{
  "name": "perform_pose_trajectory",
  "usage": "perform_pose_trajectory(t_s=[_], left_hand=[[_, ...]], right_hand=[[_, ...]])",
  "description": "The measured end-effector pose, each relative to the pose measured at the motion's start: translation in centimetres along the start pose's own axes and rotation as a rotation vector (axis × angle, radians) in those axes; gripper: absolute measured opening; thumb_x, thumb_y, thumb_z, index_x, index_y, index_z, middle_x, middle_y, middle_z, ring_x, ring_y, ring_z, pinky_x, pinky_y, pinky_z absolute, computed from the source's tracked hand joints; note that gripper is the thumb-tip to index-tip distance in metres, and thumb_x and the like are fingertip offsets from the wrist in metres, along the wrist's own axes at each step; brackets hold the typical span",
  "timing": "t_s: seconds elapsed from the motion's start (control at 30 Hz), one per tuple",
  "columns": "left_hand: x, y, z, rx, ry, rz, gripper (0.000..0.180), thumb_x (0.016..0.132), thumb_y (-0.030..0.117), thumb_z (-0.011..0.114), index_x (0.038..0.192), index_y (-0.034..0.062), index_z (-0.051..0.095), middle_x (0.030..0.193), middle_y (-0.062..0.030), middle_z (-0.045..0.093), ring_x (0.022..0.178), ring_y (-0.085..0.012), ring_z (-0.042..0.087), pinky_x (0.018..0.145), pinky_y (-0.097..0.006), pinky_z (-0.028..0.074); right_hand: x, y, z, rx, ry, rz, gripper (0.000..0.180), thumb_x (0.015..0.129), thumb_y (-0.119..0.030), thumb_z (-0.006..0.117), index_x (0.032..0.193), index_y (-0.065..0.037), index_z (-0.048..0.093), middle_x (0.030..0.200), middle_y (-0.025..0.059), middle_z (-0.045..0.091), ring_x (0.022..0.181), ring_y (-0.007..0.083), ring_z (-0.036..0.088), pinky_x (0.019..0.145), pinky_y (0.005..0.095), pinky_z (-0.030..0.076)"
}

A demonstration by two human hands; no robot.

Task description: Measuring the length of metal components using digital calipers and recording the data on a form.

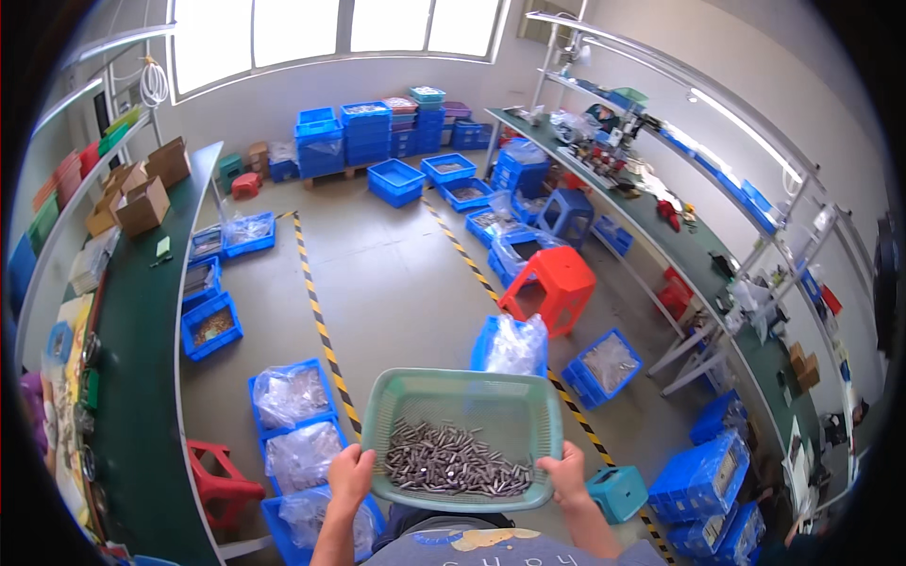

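Observation:
A green plastic basket (pixel 514 396) is held level in front of my body. Many small grey metal pins (pixel 453 462) lie loose in it, heaped toward the side nearest me. My left hand (pixel 351 474) grips the basket's left rim, thumb on top. On the opposite rim, my right hand (pixel 566 472) is closed in the same way. The fingers under the rim are partly hidden on both sides.
Blue bins with plastic bags (pixel 291 396) line the floor at left. A red stool (pixel 552 291) stands ahead to the right, near a teal stool (pixel 618 493). Green-topped workbenches (pixel 142 377) run along both sides. Stacked blue crates (pixel 366 132) sit below the window. Yellow-black tape (pixel 316 311) marks the floor.

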State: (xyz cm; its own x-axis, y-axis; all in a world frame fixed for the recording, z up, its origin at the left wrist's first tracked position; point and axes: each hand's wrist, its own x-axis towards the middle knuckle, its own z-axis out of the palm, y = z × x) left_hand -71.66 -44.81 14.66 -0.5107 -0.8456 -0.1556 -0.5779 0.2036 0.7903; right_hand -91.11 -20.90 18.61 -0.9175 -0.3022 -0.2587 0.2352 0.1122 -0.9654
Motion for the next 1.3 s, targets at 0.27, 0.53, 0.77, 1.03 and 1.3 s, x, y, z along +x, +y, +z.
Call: perform_pose_trajectory(t_s=[0.27, 0.53, 0.77, 1.03, 1.3], left_hand=[[16.1, 9.7, -0.1, 0.13, -0.223, 0.121, 0.037, 0.073, 0.035, 0.052, 0.07, -0.0015, 0.051, 0.069, -0.02, 0.056, 0.067, -0.0358, 0.054, 0.059, -0.042, 0.04], [37.8, 13.7, 4.4, -0.113, -0.328, 0.123, 0.028, 0.073, 0.025, 0.053, 0.071, -0.0027, 0.053, 0.059, -0.0113, 0.049, 0.057, -0.0183, 0.048, 0.055, -0.033, 0.038], [53.3, 16.2, 0.6, -0.343, -0.124, -0.009, 0.016, 0.071, 0.016, 0.052, 0.061, 0.004, 0.05, 0.055, 0.0044, 0.04, 0.05, -0.0065, 0.036, 0.046, -0.026, 0.027], [74.9, 18.4, 1.2, -0.046, 0.131, 0.11, 0.026, 0.069, 0.023, 0.053, 0.064, -0.0023, 0.052, 0.053, -0.0059, 0.043, 0.053, -0.0144, 0.043, 0.053, -0.03, 0.034], [97.3, 25.9, 9.9, 0.001, -0.355, 0.063, 0.033, 0.072, 0.027, 0.051, 0.079, -0.0044, 0.056, 0.068, -0.0092, 0.053, 0.064, -0.0177, 0.048, 0.061, -0.032, 0.038]], right_hand=[[16.8, -5.1, 4.6, 0.108, 0.033, 0.017, 0.016, 0.055, 0.002, 0.05, 0.072, -0.001, 0.051, 0.066, 0.0053, 0.054, 0.054, 0.0125, 0.049, 0.052, 0.0238, 0.042], [33.7, -10.7, 12.4, 0.118, 0.105, -0.13, 0.017, 0.057, 0.001, 0.049, 0.073, 0.0, 0.053, 0.066, 0.0032, 0.053, 0.055, 0.0107, 0.049, 0.052, 0.0223, 0.04], [48.3, -15.0, 26.4, -0.008, -0.059, -0.173, 0.013, 0.059, -0.005, 0.056, 0.071, 0.001, 0.054, 0.063, 0.0031, 0.051, 0.058, 0.0098, 0.046, 0.052, 0.0259, 0.038], [66.2, -17.8, 40.6, 0.138, -0.083, -0.119, 0.008, 0.061, -0.001, 0.055, 0.069, 0.0, 0.052, 0.06, 0.0006, 0.049, 0.054, 0.0076, 0.044, 0.049, 0.0242, 0.037], [80.2, -21.1, 42.7, 0.336, 0.197, -0.07, 0.012, 0.059, 0.006, 0.051, 0.066, -0.003, 0.049, 0.058, 0.0008, 0.049, 0.05, 0.007, 0.044, 0.045, 0.0216, 0.034]])
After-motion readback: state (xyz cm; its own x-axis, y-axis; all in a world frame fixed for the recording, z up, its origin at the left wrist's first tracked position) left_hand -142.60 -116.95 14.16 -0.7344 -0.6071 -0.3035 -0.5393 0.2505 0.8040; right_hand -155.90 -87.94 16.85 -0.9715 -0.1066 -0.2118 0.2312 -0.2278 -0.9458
